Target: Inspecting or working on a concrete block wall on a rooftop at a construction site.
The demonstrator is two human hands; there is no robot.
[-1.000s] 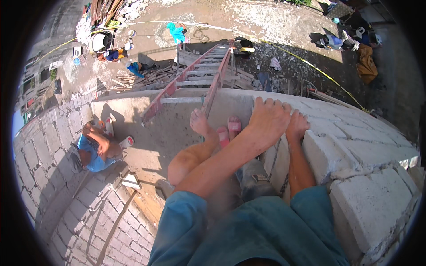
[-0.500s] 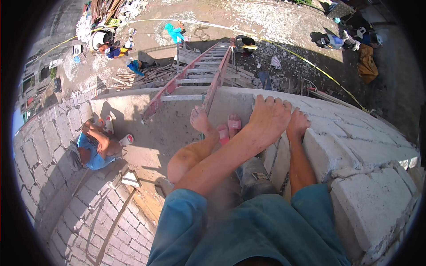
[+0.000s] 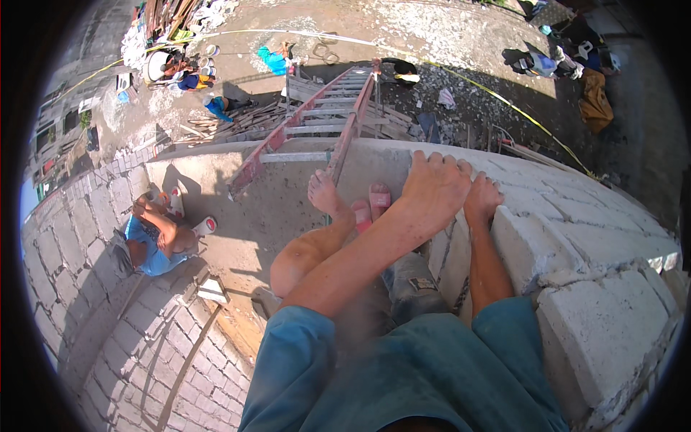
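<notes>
My left hand (image 3: 436,186) has its fingers curled over the top edge of the grey concrete block wall (image 3: 576,198), back of the hand up. Just to its right, my right hand (image 3: 483,197) grips the same wall beside a raised block (image 3: 534,248), fingers bent over. The hands are close together, and where their fingertips press is hidden. Below my left forearm are a bent bare knee (image 3: 295,266), a bare foot (image 3: 323,193) and pink slippers (image 3: 379,198) on the concrete ledge.
A red ladder with pale rungs (image 3: 295,157) leans against the ledge's far edge, above a long drop. On the left a seated person in blue (image 3: 152,245) rests by a block wall. Down below are workers, timber (image 3: 237,126), rubble and yellow tape (image 3: 515,109).
My hands stay on the wall almost unmoved. Down on the ground, the person in bright blue has shifted slightly left, and people near the buckets have changed posture.
</notes>
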